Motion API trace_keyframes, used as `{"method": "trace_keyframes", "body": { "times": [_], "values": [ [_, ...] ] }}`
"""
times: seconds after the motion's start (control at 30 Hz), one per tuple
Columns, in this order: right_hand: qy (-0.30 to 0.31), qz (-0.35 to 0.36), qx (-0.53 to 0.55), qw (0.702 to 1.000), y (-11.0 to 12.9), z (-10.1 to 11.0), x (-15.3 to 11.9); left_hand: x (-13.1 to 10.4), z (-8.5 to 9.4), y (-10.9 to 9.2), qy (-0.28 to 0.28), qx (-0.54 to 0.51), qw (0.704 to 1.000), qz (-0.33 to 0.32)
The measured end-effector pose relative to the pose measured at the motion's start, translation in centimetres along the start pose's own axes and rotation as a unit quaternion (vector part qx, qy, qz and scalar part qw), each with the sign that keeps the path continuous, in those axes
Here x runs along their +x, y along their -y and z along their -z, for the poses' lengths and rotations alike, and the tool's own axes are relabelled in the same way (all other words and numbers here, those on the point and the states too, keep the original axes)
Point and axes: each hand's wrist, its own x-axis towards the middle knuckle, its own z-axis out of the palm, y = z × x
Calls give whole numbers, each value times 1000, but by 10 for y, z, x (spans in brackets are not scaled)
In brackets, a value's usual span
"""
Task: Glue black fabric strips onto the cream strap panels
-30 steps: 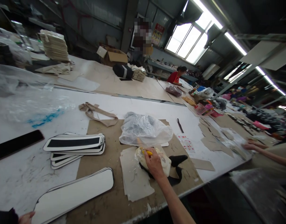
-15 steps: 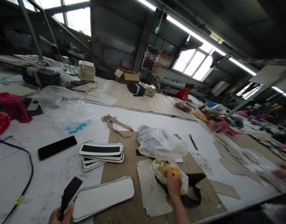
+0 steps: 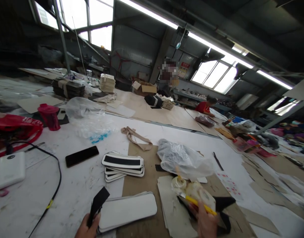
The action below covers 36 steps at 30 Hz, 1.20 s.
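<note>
Near the bottom edge, my left hand (image 3: pixel 89 226) pinches a black strip (image 3: pixel 99 202) that stands up from its fingers. Right beside it lies a stack of long white rounded panels (image 3: pixel 128 211). My right hand (image 3: pixel 204 220) is closed round a yellow-handled brush (image 3: pixel 201 204), its tip near a glue-smeared container (image 3: pixel 178 185). Under that hand are a yellowish-white lump (image 3: pixel 200 195), grey-beige sheets (image 3: pixel 170 205) and black material (image 3: pixel 223 204). White panels with black centres (image 3: pixel 123 161) are piled farther back.
A phone (image 3: pixel 82 156), power bank (image 3: pixel 9 170) and cable (image 3: pixel 59 175) lie left. Behind are a pink bottle (image 3: pixel 49 116), clear plastic bags (image 3: pixel 183 157) and a beige strap (image 3: pixel 137 137). A person in red (image 3: pixel 203 107) is at the far table.
The view has swung left, bringing the power bank into sight. My right hand has drawn the brush back, lower and away from the container. My left hand still holds the black strip.
</note>
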Motion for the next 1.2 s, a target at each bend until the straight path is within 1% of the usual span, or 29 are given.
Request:
{"method": "trace_keyframes", "body": {
  "times": [0.03,0.07,0.1,0.17,0.23,0.33,0.43,0.57,0.7,0.8,0.93,1.03,1.13,1.2],
  "values": [
    [29,3,13,999,1,-5,-18,-3,1,-3,10,-1,1000,-2],
    [76,-1,17,997,2,-12,-38,-5,2,-4,4,-15,1000,-8],
    [121,-2,15,993,2,-20,-59,-6,3,-5,15,-22,1000,-4],
    [209,-9,-1,978,-2,-41,-100,-5,3,-3,33,-33,999,13],
    [280,-12,-29,959,-9,-61,-137,-2,3,1,49,-51,997,28],
    [355,-11,-61,933,-20,-83,-177,0,2,6,60,-68,995,39],
    [390,-3,-74,918,-30,-97,-199,2,2,7,68,-77,994,38],
    [397,8,-80,914,-45,-109,-209,5,3,6,78,-78,993,31],
    [386,32,-106,916,-56,-112,-208,8,6,2,83,-58,994,29],
    [370,97,-151,911,-57,-107,-201,9,7,-1,80,-27,996,28],
    [316,205,-220,900,-51,-95,-183,9,7,-2,73,3,997,26],
    [286,255,-252,889,-44,-86,-170,9,8,-4,73,31,997,24],
    [265,300,-281,872,-35,-78,-160,10,9,-5,70,84,994,29],
    [251,329,-299,860,-30,-73,-155,11,9,-6,74,100,992,32]
  ]
}}
